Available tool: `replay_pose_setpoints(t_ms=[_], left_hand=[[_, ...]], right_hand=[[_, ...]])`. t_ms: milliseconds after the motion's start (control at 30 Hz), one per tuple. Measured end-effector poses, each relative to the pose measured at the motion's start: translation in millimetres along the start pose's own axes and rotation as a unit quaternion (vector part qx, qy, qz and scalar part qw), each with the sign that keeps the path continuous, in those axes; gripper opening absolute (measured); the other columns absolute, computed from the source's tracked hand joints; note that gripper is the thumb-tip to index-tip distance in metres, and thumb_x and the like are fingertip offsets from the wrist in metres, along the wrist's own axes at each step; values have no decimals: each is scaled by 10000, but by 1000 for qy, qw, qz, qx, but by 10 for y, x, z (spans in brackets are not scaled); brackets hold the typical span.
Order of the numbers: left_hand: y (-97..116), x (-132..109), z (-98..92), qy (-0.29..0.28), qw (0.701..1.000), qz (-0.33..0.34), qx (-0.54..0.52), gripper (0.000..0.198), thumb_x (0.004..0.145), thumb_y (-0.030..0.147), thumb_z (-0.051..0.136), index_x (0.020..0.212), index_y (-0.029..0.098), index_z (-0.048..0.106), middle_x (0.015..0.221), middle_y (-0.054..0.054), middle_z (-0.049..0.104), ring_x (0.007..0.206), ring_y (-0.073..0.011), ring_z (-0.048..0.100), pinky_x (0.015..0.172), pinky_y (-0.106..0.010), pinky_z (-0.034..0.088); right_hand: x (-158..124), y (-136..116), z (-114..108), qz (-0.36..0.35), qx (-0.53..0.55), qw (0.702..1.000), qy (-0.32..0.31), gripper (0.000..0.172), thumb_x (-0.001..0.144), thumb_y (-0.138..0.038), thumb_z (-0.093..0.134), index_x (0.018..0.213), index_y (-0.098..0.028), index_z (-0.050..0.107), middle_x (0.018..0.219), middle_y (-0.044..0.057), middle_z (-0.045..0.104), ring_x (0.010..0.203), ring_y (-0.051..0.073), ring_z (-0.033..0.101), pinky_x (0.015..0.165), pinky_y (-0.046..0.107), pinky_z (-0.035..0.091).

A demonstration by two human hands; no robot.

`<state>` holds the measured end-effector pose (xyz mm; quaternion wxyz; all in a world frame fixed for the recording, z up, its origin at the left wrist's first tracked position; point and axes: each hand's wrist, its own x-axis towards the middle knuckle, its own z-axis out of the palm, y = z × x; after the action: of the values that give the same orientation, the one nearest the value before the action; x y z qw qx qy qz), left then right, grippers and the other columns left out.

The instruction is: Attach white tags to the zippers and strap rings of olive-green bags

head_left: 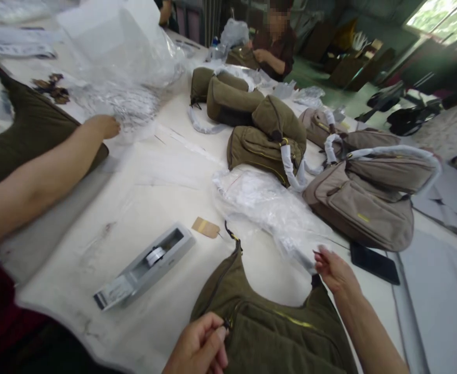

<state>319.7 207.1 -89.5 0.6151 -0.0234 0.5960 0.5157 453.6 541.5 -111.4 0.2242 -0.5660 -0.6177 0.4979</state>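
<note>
Left grip [203, 343] pinched a small dark pull [227, 324] on the olive bag [283, 337], which lay between it and right grip [334, 270], itself pinching a thin dark thing [316, 252], unclear. Fastening work, I judged; any tug called for steadied cloth.

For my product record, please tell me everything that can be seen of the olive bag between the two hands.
The bag looks like olive fabric, with a scooped top, a front pocket, a yellow strip and a dark strap end with a golden fitting. It rests front up on the white table, its bottom outside the picture. The left hand pinches a small dark piece, perhaps a zip pull, at its front; the right hand is by one top corner, contact unclear.
</note>
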Motion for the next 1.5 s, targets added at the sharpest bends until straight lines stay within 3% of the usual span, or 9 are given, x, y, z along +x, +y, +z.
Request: replay_pose_setpoints(t_ms=[167, 267, 367, 567, 767, 967, 1200, 1367, 1500], left_hand=[[-71, 39, -44, -55, 998, 19, -16, 433, 740, 590, 523, 795, 162, 493, 573, 24, 584, 420, -87, 563, 385, -160, 379], [-30, 20, -22, -75, 995, 57, -22, 382, 779, 540, 516, 806, 160, 489, 591, 26, 584, 428, -79, 559, 398, -157, 383], [-69, -44, -37, -96, 990, 101, -27, 371, 792, 528, 519, 818, 159, 492, 596, 23, 587, 437, -77, 557, 421, -164, 391], [-303, -428, -358, -154, 974, 164, -39, 391, 794, 539, 522, 834, 152, 551, 590, -32, 642, 492, -107, 564, 485, -205, 419], [-31, -364, -323, -197, 931, 306, 39, 320, 855, 412, 488, 820, 127, 629, 704, -96, 701, 621, -146, 617, 581, -242, 459], [-134, 121, -137, -68, 974, 194, -91, 378, 779, 417, 586, 1007, 116, 583, 741, -49, 661, 616, -156, 638, 537, -243, 471], [51, 31, -174, -109, 975, 172, -83, 306, 819, 338, 554, 1079, 177, 547, 839, -17, 645, 637, -97, 595, 600, -214, 451], [53, 13, -184, -142, 971, 170, -87, 329, 784, 393, 606, 1029, 174, 584, 789, -13, 655, 622, -115, 595, 576, -228, 441], [-27, -47, -249, -71, 979, 157, -110, 226, 693, 381, 710, 771, 185, 628, 617, 8, 617, 509, -103, 526, 465, -224, 384]], right_hand=[[-909, -129, -352, 24, -15, 990, -140, 309, 739, -493, 627, 784, -188, 612, 764, 62, 658, 667, 174, 613, 560, 267, 500], [-1162, -313, -140, -37, -163, 918, -359, 277, 780, -446, 595, 749, -175, 645, 1131, 105, 616, 1057, 268, 548, 871, 346, 445], [-1221, -433, 134, -99, -261, 843, -460, 305, 801, -429, 554, 664, -161, 601, 917, 72, 663, 886, 231, 599, 765, 302, 465], [-1776, -469, 207, -285, -364, 791, -400, 216, 866, -238, 463, 664, -178, 511, 716, 22, 574, 653, 134, 550, 592, 227, 426], [-2016, -982, 59, -462, -294, 802, -239, 62, 850, -178, 501, 835, -196, 558, 847, 50, 596, 745, 138, 585, 649, 203, 456], [-2178, -846, 517, -273, -225, 900, -255, 277, 861, -352, 510, 654, -175, 557, 626, 9, 545, 563, 121, 517, 505, 207, 407], [-2394, -348, 872, -3, -48, 927, -372, 418, 849, -527, 446, 752, -137, 563, 544, -9, 530, 426, 84, 471, 421, 185, 393], [-2313, -376, 972, 0, -98, 947, -307, 448, 802, -560, 496, 660, -140, 562, 473, -19, 502, 369, 77, 439, 352, 169, 364], [-2275, -355, 989, -121, -210, 896, -373, 465, 893, -517, 355, 704, -179, 612, 546, 12, 586, 451, 120, 555, 395, 178, 435]])
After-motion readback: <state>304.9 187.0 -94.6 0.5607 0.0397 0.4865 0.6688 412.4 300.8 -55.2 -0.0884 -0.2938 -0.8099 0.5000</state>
